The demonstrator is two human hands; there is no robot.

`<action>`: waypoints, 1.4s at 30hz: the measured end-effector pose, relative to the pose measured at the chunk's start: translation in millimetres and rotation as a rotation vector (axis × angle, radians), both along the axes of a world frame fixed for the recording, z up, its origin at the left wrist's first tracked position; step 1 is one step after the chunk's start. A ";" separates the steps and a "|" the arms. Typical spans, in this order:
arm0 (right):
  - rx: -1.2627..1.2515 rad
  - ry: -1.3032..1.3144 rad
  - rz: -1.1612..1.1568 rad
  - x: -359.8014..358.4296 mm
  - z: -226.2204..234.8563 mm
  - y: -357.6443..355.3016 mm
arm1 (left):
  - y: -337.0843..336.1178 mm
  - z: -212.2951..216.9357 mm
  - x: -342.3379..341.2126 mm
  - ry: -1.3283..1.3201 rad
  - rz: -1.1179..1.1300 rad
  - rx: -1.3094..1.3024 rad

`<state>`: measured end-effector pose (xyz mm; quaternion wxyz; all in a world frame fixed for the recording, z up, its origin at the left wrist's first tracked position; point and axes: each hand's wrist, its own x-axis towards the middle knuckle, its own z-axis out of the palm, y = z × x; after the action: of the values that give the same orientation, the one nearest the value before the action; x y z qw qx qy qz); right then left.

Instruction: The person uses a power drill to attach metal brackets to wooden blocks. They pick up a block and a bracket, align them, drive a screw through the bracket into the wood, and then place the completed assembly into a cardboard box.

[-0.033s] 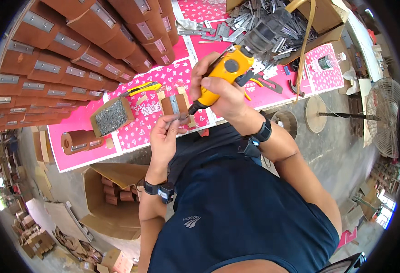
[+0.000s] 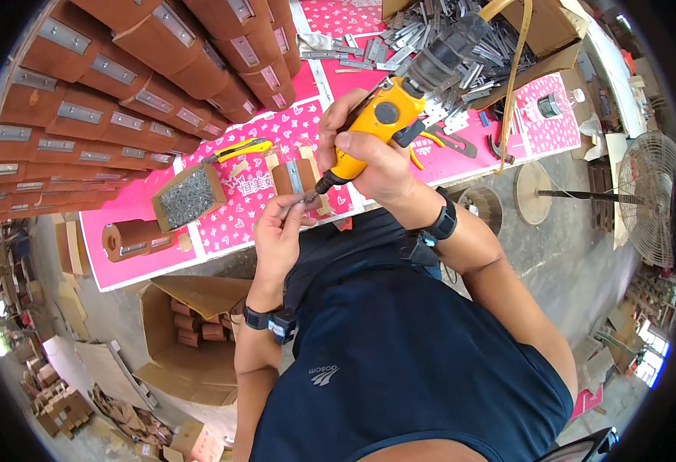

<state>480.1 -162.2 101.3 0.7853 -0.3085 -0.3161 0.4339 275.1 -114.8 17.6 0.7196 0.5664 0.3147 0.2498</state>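
Yellow plastic fills the right hand (image 2: pixel 372 162), which is wrapped tight around a powered screwdriver (image 2: pixel 375 127) angled down to the left, its tip meeting the left hand (image 2: pixel 280 227). That hand pinches something small at the tip, probably a screw, too tiny to tell. Just above lies a brown block with a metal plate (image 2: pixel 295 179) on the pink table (image 2: pixel 238 223). A tray of screws (image 2: pixel 188 198) sits to the left, stacked brown blocks (image 2: pixel 122 85) beyond.
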 end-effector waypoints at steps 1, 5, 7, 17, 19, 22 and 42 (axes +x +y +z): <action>0.000 -0.029 -0.005 -1.9 -0.3 0.4 | -2.2 -0.2 0.9 0.011 0.003 0.046; 0.007 0.047 -0.031 -10.2 -1.7 5.0 | -5.7 -1.9 2.6 0.021 0.026 0.101; 0.021 0.057 -0.037 -10.6 -2.4 5.8 | -5.6 -2.4 0.9 0.036 0.029 0.115; 0.027 0.031 -0.031 -8.0 -3.8 7.8 | -7.5 -6.0 0.0 0.105 0.082 0.217; -0.018 -0.059 0.004 -5.9 -7.0 6.8 | -8.1 -5.8 1.0 0.110 0.098 0.243; -0.029 -0.059 0.007 -6.8 -6.0 5.8 | -9.2 -4.2 2.5 0.105 0.096 0.241; 0.005 -0.236 0.091 -11.6 -24.1 27.0 | 22.4 -9.8 18.2 0.319 0.200 0.867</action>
<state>468.5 -135.2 77.2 0.7227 -0.3408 -0.4211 0.4291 293.3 -92.5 7.8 0.3318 0.8129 0.3410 0.3359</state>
